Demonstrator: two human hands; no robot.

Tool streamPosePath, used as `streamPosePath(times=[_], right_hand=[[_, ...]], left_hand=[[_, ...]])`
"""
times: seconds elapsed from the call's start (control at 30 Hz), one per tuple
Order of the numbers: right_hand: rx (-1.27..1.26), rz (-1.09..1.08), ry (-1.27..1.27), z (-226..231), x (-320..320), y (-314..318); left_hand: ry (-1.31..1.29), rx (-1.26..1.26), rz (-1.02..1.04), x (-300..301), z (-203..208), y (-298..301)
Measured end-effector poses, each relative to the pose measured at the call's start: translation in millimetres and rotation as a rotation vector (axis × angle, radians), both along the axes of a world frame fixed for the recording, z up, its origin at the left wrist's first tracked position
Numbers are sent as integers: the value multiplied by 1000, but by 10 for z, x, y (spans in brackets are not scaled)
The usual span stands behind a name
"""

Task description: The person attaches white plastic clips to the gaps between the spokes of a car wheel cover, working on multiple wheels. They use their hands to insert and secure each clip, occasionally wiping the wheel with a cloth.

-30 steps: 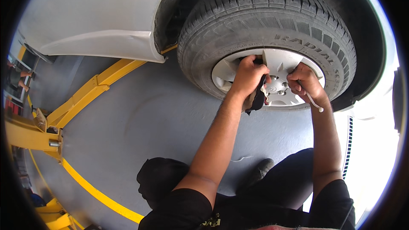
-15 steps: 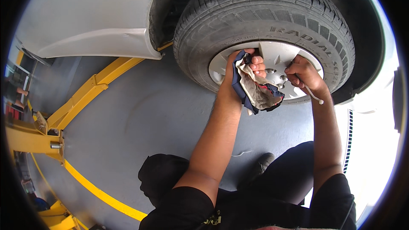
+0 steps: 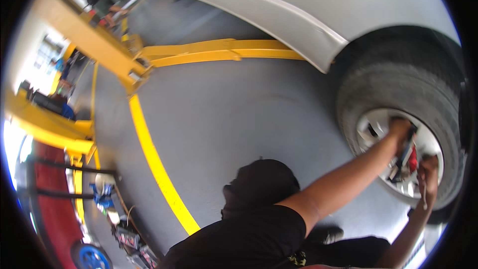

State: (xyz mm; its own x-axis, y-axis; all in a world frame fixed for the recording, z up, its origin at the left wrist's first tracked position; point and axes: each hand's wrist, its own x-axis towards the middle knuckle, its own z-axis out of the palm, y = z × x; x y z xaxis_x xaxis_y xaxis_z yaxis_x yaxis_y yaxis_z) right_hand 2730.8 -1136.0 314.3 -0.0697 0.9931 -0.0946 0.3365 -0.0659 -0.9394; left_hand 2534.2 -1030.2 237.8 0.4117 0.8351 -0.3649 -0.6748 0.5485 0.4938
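At the right of the view is a car wheel, with a silver wheel rim (image 3: 371, 119) inside a dark tire (image 3: 361, 87). My left hand (image 3: 400, 132) is at the rim's upper part, blurred, its fingers closed round a bunched cloth (image 3: 407, 162) of dark blue, beige and red. The cloth hangs down in front of the rim. My right hand (image 3: 428, 169) is closed at the rim's right side. From it a thin white cord (image 3: 424, 197) dangles along the wrist. What my right fingertips touch is hidden.
A yellow lift arm (image 3: 209, 52) reaches under the silver car body (image 3: 318, 0). Yellow lift posts (image 3: 82, 35) stand at the left, beside a yellow floor line (image 3: 159, 169). Farther left are a red vehicle (image 3: 52, 189), a blue wheel (image 3: 92, 258) and a person (image 3: 94, 0) in the background.
The view has swung left, so the wheel and both hands now sit at the right edge. The cloth stays with my left hand and the cord with my right.
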Motion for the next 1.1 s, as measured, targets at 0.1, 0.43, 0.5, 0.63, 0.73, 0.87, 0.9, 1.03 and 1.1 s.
streamPosePath(times=[0.1,0.43,0.5,0.63,0.73,0.87,0.9,1.03,1.1], right_hand=[[-185,-70,84,-226,347,165],[-119,-38,337,-841,1153,521],[-123,-91,328,-780,974,497],[-114,-289,286,-334,558,-270],[59,-427,81,-94,-1,-624],[-4,-430,341,201,-491,-782],[13,-336,357,270,-512,-768],[-60,-406,265,430,-613,-744],[-50,-398,266,447,-602,-721]], left_hand=[[-258,-144,15,219,-70,63],[-249,-221,244,262,-52,-8],[-286,-148,313,240,-35,-53],[-169,-2,297,11,21,-220],[-51,315,214,-392,57,-519],[17,478,-213,-1055,85,-720],[-15,447,-212,-1056,130,-777],[-128,223,-213,-947,297,-929],[-172,145,-211,-818,279,-921]])
